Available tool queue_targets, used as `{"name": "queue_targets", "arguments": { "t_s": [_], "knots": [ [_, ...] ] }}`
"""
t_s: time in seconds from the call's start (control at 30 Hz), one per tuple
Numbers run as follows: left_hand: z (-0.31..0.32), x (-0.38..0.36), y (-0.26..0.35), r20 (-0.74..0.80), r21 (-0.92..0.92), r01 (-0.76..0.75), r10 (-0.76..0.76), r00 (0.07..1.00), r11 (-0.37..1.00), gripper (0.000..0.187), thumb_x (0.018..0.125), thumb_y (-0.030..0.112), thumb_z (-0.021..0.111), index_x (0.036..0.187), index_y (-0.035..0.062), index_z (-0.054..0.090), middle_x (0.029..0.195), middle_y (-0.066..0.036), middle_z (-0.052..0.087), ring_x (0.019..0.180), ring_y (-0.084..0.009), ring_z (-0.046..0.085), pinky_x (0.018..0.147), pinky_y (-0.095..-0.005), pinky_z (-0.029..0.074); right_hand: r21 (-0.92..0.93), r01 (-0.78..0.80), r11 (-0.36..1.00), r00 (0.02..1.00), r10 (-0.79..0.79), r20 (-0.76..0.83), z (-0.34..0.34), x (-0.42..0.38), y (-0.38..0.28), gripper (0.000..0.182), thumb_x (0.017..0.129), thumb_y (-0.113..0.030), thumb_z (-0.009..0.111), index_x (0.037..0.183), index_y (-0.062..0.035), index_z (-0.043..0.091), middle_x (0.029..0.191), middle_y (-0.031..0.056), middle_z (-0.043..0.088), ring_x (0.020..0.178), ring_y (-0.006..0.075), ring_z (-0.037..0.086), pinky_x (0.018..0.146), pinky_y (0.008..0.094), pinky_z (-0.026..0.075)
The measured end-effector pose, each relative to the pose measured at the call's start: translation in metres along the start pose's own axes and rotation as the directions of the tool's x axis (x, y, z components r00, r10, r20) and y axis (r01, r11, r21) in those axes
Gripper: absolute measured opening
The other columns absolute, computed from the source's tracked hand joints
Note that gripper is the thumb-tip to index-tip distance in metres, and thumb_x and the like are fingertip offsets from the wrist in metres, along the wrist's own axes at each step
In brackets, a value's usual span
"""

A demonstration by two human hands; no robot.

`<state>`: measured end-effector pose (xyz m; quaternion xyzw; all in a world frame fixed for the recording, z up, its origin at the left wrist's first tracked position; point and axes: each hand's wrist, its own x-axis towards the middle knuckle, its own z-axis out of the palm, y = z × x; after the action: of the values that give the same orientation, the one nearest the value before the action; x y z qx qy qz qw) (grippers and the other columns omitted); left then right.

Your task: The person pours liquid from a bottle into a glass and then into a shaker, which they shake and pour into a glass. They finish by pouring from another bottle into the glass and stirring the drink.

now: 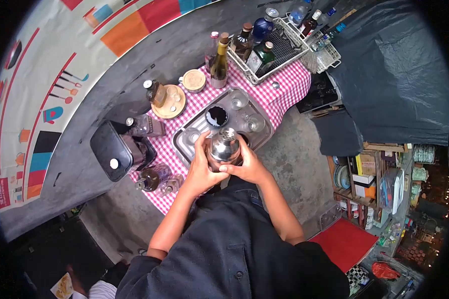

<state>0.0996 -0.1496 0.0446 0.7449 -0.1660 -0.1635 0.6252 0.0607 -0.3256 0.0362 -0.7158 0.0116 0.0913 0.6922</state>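
A metal cocktail shaker (223, 147) with a perforated top is held between both hands, near my body at the tray's front edge. My left hand (202, 172) wraps its left side, and my right hand (247, 167) wraps its right side, the thumbs close together in front. Just beyond the shaker stands a cup with dark contents (216, 116) on the metal tray (268, 130). Clear glasses stand around it: one at the back (238, 99), one at the right (256, 122) and one at the left (191, 135), partly beside my left fingers.
A wire basket (284, 64) with bottles stands at the back right of the checkered cloth (292, 89). A tall bottle (219, 67), a lidded mug (193, 80) and a round wooden board (177, 110) are behind the tray. Left are a black bin (110, 144) and more bottles.
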Motion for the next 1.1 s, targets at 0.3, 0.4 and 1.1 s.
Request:
{"name": "queue_targets", "arguments": {
  "t_s": [0.3, 0.4, 1.1],
  "knots": [
    [-0.083, -0.023, -0.008, 0.034, 0.356, -0.102, 0.096, 0.995, 0.929, 0.092, 0.064, 0.017, 0.083, 0.143, 0.0068, 0.038, 0.127, -0.019, 0.05, 0.12, -0.0354, 0.053, 0.101, -0.042, 0.044, -0.308, -0.078, 0.948, 0.995, 0.091, 0.028, 0.026, -0.004, 0.022, 0.096, 0.082, -0.037, 0.076, 0.153, -0.0076, 0.019, 0.151, 0.0202, 0.033, 0.132, 0.0318, 0.046, 0.106, 0.0431, 0.042],
    [-0.107, -0.013, 0.011, 0.129, 0.448, -0.117, 0.066, 0.989, 0.886, 0.087, 0.061, 0.01, 0.078, 0.139, 0.0063, 0.04, 0.127, -0.019, 0.05, 0.118, -0.037, 0.053, 0.1, -0.041, 0.044, -0.562, -0.112, 0.82, 0.993, 0.114, -0.032, 0.026, -0.006, 0.04, 0.098, 0.079, -0.036, 0.078, 0.152, -0.0058, 0.019, 0.15, 0.0215, 0.033, 0.132, 0.0361, 0.046, 0.106, 0.0433, 0.042],
    [-0.159, 0.036, -0.038, 0.482, 0.644, -0.312, -0.054, 0.874, 0.698, 0.099, 0.066, 0.01, 0.074, 0.152, 0.0256, 0.028, 0.132, -0.02, 0.04, 0.107, -0.0405, 0.057, 0.089, -0.0466, 0.05, -0.738, -0.169, 0.654, 0.968, 0.251, 0.001, 0.039, 0.0, 0.087, 0.098, 0.076, -0.029, 0.078, 0.149, 0.0006, 0.02, 0.144, 0.0242, 0.037, 0.132, 0.0387, 0.043, 0.107, 0.0414, 0.041]
  ]
}}
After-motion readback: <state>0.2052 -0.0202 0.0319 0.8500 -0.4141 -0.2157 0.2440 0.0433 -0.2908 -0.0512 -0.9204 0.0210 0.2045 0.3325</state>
